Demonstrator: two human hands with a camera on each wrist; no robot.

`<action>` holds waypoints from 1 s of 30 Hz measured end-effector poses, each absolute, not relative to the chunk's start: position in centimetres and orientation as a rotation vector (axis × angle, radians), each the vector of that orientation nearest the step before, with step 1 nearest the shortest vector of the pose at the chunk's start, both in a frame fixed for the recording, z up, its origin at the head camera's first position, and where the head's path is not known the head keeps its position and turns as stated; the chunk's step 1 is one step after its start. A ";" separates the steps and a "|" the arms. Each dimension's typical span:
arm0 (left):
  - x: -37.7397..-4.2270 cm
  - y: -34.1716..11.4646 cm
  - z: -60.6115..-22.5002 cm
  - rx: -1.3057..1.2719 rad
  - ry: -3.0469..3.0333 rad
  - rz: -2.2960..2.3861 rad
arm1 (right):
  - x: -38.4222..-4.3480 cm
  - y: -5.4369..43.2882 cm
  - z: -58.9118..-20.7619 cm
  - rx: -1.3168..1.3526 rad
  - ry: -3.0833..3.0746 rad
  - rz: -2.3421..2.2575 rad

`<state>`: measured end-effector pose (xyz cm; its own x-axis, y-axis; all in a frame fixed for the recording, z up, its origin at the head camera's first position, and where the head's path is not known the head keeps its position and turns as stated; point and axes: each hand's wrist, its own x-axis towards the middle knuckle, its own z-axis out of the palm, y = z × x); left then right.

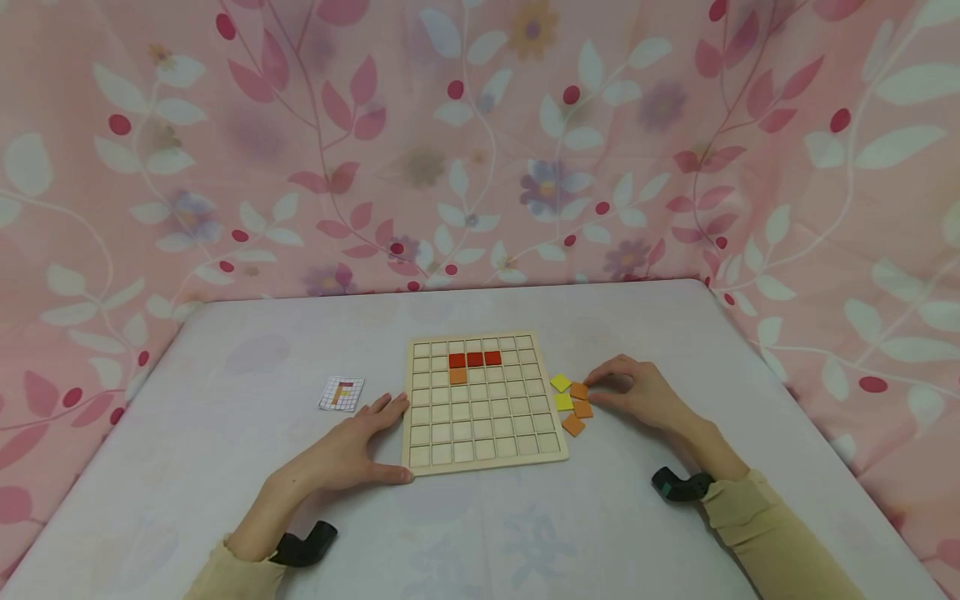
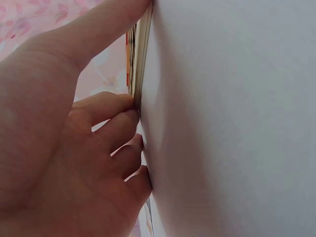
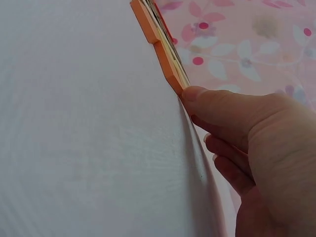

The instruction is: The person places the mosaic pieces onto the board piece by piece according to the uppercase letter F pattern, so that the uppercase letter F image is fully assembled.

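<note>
The left hand (image 1: pixel 341 452), unclenched, touches the board (image 1: pixel 483 406), likely steadying it; the right hand (image 1: pixel 647 395) pinches an orange tile (image 1: pixel 578 390) nearer the surface's (image 1: pixel 465 542) right edge.

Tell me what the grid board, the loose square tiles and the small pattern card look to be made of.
Grid board: probably wood, matte; pale tan colour, dull rim.
Loose square tiles: likely painted wood, possibly plastic; even, opaque yellow or orange, the orange also covering the sides.
Pattern card: seemingly paper or thin card, flat with a coloured grid; finish too small to judge.
</note>
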<state>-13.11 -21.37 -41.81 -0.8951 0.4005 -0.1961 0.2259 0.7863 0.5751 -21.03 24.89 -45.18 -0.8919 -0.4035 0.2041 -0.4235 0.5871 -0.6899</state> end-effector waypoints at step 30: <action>-13.1 -21.4 -42.0 0.478 2.672 0.802 | -21.2 24.7 -45.5 0.641 -2.756 1.179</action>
